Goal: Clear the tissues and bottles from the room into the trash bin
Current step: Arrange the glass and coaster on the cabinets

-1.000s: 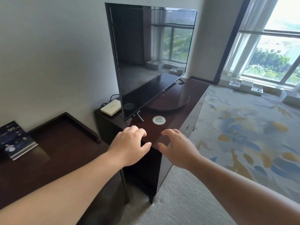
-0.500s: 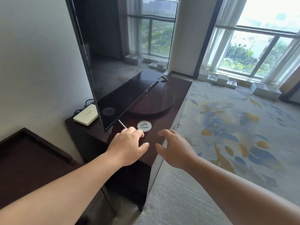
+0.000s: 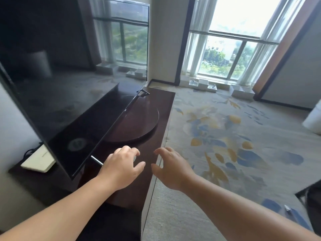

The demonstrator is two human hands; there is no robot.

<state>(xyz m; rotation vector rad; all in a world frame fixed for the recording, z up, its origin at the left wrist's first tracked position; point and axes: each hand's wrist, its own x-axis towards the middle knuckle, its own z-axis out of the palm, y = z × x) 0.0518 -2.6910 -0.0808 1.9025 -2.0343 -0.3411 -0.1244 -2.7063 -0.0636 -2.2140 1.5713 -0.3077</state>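
While standing at the dark wooden cabinet (image 3: 161, 108), reaching forward with both bare arms. Holding the left hand (image 3: 121, 169) low over the cabinet top, just in front of the television (image 3: 69, 87), with fingers bent downward and thumb stuck out sideways, well clear of them. Covering with those fingers a small round white disc (image 3: 135, 158), with only a sliver showing by the fingertips; cannot tell whether touching it or merely above it. Clasping nothing there, so far as shown.

Holding the right hand (image 3: 172, 169) just beside the left, over the cabinet's front edge where wood meets patterned carpet (image 3: 234, 153), fingers spread and lightly bent, palm down, wide and empty. Thumbs near each other, not touching.

Cannot tell from this view where tissues or bottles lie; neither within either grip. At the far right edge, well apart from both hands, seeing part of a white rounded thing (image 3: 314, 119) on the carpet; cannot tell whether the trash bin.

Behind the television's near corner, seeing a flat white box (image 3: 39, 162) with dark cables on the cabinet. Under the screen, a round dark base (image 3: 142, 126), and a thin metal foot (image 3: 96, 160) just left of the left hand. Beyond, a tall window (image 3: 225, 54), with small white blocks (image 3: 203, 84) on the floor below it.
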